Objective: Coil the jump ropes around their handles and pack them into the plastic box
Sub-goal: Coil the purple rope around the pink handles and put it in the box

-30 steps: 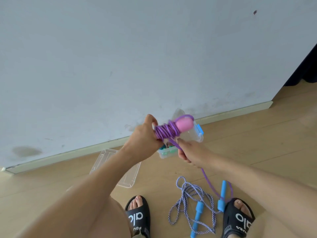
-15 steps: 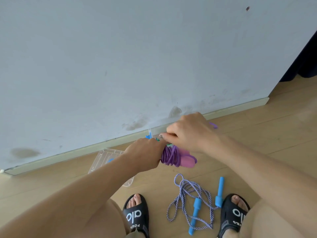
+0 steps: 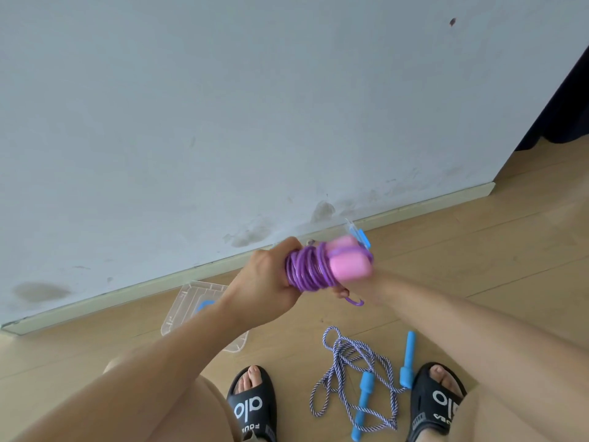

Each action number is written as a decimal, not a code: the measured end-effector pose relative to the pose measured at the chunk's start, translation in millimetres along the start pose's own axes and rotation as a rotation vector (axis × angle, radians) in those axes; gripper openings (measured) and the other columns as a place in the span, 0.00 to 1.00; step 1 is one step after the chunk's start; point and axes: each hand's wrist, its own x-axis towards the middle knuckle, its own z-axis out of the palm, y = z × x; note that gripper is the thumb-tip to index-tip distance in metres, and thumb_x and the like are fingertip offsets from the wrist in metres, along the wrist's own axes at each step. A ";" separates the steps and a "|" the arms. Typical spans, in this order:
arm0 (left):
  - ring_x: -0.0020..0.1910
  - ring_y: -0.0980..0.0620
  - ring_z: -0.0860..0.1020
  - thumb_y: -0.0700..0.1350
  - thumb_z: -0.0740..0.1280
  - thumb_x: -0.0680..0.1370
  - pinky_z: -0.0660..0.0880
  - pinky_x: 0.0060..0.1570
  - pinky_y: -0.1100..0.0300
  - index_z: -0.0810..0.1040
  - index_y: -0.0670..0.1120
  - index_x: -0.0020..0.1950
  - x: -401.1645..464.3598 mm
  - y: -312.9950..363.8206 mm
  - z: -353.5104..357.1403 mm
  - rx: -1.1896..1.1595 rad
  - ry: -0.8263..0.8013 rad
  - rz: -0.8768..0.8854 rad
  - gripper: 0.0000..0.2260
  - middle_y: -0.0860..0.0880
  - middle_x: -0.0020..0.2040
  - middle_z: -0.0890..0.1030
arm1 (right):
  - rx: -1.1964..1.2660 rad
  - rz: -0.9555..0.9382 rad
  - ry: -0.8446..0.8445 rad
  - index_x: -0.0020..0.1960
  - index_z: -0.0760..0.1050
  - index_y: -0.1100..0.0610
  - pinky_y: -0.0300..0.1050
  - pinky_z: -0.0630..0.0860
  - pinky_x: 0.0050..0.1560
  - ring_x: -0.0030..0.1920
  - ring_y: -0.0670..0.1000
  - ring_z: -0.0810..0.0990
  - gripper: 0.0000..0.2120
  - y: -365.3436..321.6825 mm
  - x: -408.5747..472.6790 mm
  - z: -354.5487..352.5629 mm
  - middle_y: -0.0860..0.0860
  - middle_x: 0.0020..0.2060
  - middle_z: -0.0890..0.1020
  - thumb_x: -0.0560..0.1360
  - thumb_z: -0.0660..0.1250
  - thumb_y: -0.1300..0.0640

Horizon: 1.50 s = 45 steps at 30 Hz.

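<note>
My left hand (image 3: 267, 282) grips the pink handles (image 3: 349, 261) of a jump rope, with the purple rope (image 3: 307, 269) coiled in several turns around them. My right hand (image 3: 366, 283) sits just below and behind the bundle, mostly hidden and blurred. Its fingers pinch the loose purple end, which curls out as a small loop (image 3: 354, 302). The clear plastic box (image 3: 357, 232) with a blue latch peeks out behind the bundle by the wall. A second jump rope (image 3: 353, 362), striped with blue handles (image 3: 408, 362), lies loose on the floor between my feet.
The box's clear lid (image 3: 191, 303) lies on the wooden floor to the left, partly under my left forearm. My sandalled feet (image 3: 251, 406) stand at the bottom. A pale wall with a skirting board (image 3: 127, 288) closes off the far side.
The bundle has risen and tilted so the pink handles point right. My right hand swung from above the bundle to beneath it, carrying the rope's end around.
</note>
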 end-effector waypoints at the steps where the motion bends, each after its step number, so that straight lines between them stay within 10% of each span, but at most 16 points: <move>1: 0.31 0.49 0.71 0.39 0.70 0.71 0.69 0.31 0.56 0.73 0.45 0.46 2.9 1.5 0.1 -0.053 0.022 -0.102 0.08 0.51 0.33 0.77 | 0.136 0.016 0.012 0.35 0.66 0.52 0.37 0.57 0.26 0.23 0.44 0.59 0.17 -5.8 -5.3 6.2 0.44 0.23 0.64 0.80 0.51 0.64; 5: 0.32 0.51 0.68 0.38 0.69 0.71 0.65 0.30 0.62 0.73 0.44 0.48 16.9 1.0 6.3 -0.198 -0.021 -0.459 0.08 0.51 0.34 0.74 | 0.383 -0.027 0.136 0.36 0.73 0.57 0.37 0.56 0.24 0.22 0.47 0.57 0.21 -21.7 -25.4 25.1 0.45 0.21 0.62 0.83 0.52 0.50; 8: 0.32 0.50 0.69 0.36 0.67 0.70 0.66 0.30 0.62 0.73 0.46 0.46 21.0 -6.3 12.6 -0.190 -0.023 -0.561 0.09 0.51 0.33 0.74 | 0.472 0.006 0.149 0.46 0.74 0.57 0.38 0.55 0.24 0.22 0.45 0.57 0.13 -18.5 -39.2 34.7 0.45 0.24 0.63 0.81 0.52 0.57; 18: 0.30 0.45 0.74 0.43 0.60 0.70 0.68 0.27 0.53 0.63 0.53 0.46 18.0 -8.5 21.3 0.096 0.091 -0.350 0.09 0.51 0.32 0.74 | 0.746 -0.018 -0.094 0.55 0.75 0.69 0.46 0.77 0.33 0.31 0.52 0.73 0.12 -45.4 -52.1 9.5 0.60 0.39 0.79 0.78 0.56 0.67; 24: 0.30 0.42 0.75 0.41 0.63 0.73 0.71 0.27 0.50 0.65 0.49 0.50 14.1 -5.7 23.6 0.081 0.139 -0.339 0.09 0.48 0.33 0.76 | 0.823 0.004 -0.293 0.55 0.76 0.60 0.46 0.74 0.38 0.33 0.52 0.71 0.15 -53.7 -56.0 -8.2 0.56 0.37 0.75 0.76 0.68 0.49; 34: 0.34 0.55 0.76 0.51 0.76 0.68 0.73 0.37 0.58 0.73 0.55 0.53 16.6 -2.2 8.5 -0.201 -0.020 -0.444 0.18 0.53 0.39 0.80 | 0.626 -0.013 -0.156 0.46 0.75 0.59 0.46 0.73 0.32 0.27 0.50 0.65 0.27 -52.5 -56.2 -4.1 0.54 0.32 0.72 0.81 0.54 0.35; 45: 0.24 0.53 0.55 0.44 0.70 0.78 0.51 0.25 0.65 0.68 0.48 0.39 23.3 5.2 -3.0 -0.819 -0.255 -0.700 0.12 0.51 0.29 0.68 | 0.744 -0.066 -0.037 0.47 0.72 0.63 0.45 0.79 0.33 0.28 0.50 0.71 0.09 -51.7 -62.4 -25.2 0.57 0.34 0.75 0.83 0.59 0.59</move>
